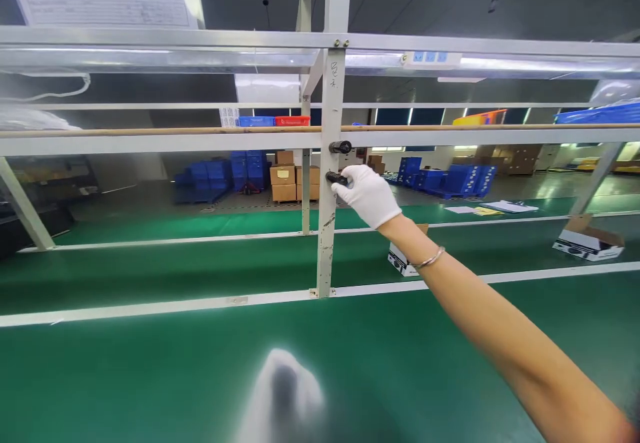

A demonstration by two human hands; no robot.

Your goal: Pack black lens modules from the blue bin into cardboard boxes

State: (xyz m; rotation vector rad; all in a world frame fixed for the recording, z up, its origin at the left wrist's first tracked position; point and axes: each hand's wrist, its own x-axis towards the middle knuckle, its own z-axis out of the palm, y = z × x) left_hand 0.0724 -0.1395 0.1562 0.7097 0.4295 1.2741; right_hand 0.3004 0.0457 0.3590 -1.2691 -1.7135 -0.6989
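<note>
My right hand [370,196], in a white glove, reaches up to the pale upright post [327,243]. Its thumb and fingers pinch a short black ribbed cylinder [337,178] at the post. Just above, a similar black cylinder [341,146] sticks out from the same post, apart from my fingers. Low in the view, a blurred white shape, which looks like my gloved left hand [300,400], hovers over the green surface. A dark patch shows in its middle; the fingers and anything in them cannot be made out.
A green work surface [150,370] stretches beneath the white metal frame. Behind the post stand an open white box [589,242] and another box [401,260] partly behind my forearm. Papers [509,207] lie farther back. Crossbars [175,142] run left and right at the post.
</note>
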